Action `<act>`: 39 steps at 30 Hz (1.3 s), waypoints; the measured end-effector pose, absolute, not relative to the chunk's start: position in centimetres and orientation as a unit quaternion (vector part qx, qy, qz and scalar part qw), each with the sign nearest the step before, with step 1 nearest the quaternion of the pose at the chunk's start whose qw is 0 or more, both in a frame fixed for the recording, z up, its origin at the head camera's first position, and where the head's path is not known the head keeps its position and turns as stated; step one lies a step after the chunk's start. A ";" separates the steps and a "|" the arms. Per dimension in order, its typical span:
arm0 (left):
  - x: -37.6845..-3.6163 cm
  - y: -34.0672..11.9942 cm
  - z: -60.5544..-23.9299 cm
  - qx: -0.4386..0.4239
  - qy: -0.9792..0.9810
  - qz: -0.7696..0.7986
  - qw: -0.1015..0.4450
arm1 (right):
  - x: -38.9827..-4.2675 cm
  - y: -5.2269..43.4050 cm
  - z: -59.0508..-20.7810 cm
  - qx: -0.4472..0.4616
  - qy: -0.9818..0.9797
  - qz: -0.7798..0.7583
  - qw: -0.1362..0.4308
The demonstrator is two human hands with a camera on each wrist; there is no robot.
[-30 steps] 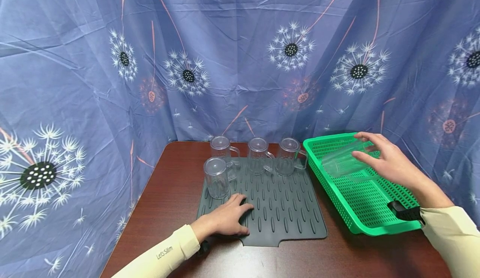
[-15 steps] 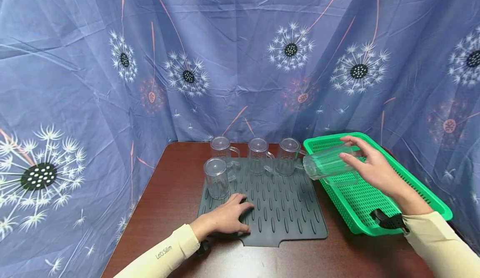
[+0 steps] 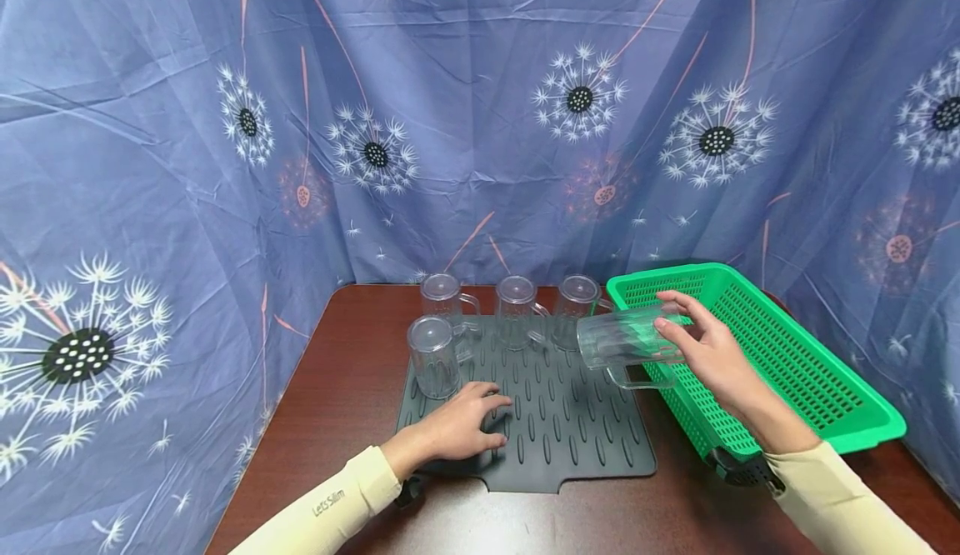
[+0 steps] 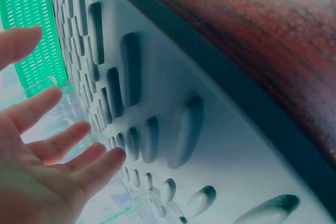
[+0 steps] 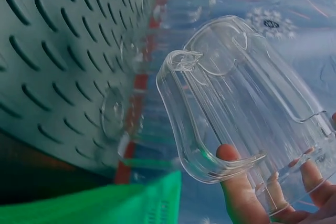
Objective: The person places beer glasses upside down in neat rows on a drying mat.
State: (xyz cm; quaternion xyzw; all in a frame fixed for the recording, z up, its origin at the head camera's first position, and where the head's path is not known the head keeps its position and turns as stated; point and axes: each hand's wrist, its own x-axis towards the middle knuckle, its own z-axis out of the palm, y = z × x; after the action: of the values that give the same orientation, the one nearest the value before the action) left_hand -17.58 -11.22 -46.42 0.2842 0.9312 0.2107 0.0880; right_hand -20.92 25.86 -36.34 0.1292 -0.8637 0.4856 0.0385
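One clear mug [image 3: 626, 340] | ribbed, handled | sideways | right hand [image 3: 708, 355]

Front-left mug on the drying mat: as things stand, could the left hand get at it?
Probably yes. The left hand lies open on the drying mat just in front of the front-left mug, with only bare mat between them. The right hand holds another clear mug well to the side.

Four clear mugs [image 3: 510, 313], apparently upturned, before a dandelion-print blue curtain [image 3: 480, 122].
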 end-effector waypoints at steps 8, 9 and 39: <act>-18.0 -10.4 -45.7 0.262 0.916 0.299 0.051 | -20.7 24.5 -37.8 0.112 -0.841 0.529 -0.003; -18.1 -10.3 -45.6 0.257 0.910 0.321 0.053 | -20.7 24.3 -38.0 0.111 -0.835 0.539 -0.009; -19.0 -8.0 -44.5 0.176 0.794 0.568 0.128 | -20.3 18.7 -42.1 0.119 -0.772 0.622 -0.058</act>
State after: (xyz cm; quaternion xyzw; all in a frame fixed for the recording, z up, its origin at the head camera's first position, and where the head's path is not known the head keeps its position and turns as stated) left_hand -18.97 -8.02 -44.46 0.1761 0.7936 0.5681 0.1282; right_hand -20.27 18.66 -42.08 0.1192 -0.7720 0.6217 -0.0579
